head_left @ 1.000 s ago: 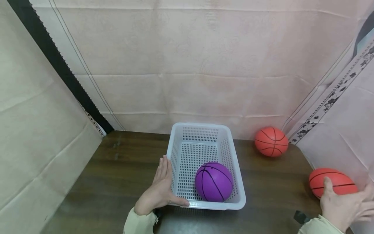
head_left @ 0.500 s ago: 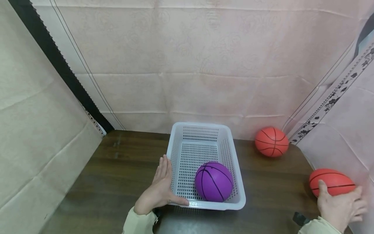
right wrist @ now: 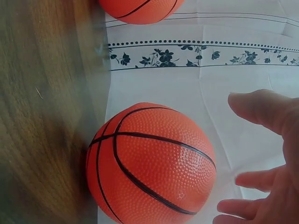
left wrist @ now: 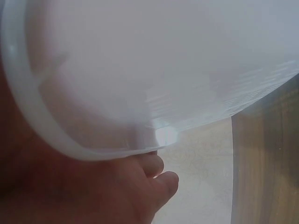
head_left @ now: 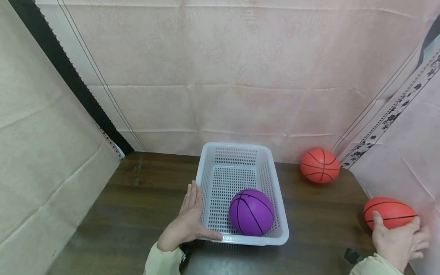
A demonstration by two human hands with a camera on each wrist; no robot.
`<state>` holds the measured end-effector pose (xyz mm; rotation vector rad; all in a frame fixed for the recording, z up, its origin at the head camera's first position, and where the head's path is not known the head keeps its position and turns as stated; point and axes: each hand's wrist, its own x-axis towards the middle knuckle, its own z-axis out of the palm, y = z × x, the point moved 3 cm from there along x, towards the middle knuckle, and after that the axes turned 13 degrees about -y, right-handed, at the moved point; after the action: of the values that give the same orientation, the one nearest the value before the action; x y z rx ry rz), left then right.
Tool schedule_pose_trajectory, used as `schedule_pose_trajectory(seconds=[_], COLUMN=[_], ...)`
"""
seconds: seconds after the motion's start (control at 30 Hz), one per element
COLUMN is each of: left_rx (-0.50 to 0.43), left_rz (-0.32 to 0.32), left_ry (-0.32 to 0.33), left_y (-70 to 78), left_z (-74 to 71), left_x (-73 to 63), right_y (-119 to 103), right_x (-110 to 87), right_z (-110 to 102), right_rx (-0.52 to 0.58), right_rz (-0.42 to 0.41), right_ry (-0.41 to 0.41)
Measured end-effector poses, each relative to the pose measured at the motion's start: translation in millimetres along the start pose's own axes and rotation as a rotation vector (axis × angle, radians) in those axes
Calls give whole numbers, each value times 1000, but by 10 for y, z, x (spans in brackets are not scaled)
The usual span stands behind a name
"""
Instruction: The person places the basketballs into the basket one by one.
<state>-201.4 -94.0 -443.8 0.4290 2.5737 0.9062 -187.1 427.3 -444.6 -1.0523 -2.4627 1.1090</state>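
Note:
A white perforated plastic basket stands mid-table with a purple mini basketball inside, near its front right. My left hand rests against the basket's front left corner, fingers straight along its side and thumb along the front rim. In the left wrist view, the hand lies beside the basket's pale wall. At the far right, my right hand is close to an orange mini basketball. In the right wrist view, spread fingers and thumb stand apart from that ball.
Another orange mini basketball lies at the back right of the dark wooden table. Pale cloth walls enclose the back and both sides. A floral strip runs down the right corner.
My right hand has shifted slightly left, and its fingers have drawn in a little near the orange ball. The left hand, basket and balls have stayed in place.

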Motion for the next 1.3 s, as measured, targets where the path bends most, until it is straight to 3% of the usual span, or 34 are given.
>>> schedule_pose_trajectory(seconds=[0.23,0.47,0.63,0.87,1.03,1.3], left_rx=[0,-1,-1,-15,-29,-17], left_rz=[4,-2,-5,-6,-1,3], left_ry=[5,1,-5,-4,-7,-3], left_y=[-7,0,-1,-11,-15,-14], left_z=[1,-7,-5,3,2,2], left_x=[2,1,5,-1,-4,-2], right_y=[-11,-22,-10,0,-3,4], right_x=[19,-19,-24,25,26,56], right_z=[23,-10,8,65,105,168], right_rx=[-22,29,37,-105,-140,-143], right_rz=[14,-31,-17,-12,-32,65], right_ry=[-42,22,11,-140,-221,-357])
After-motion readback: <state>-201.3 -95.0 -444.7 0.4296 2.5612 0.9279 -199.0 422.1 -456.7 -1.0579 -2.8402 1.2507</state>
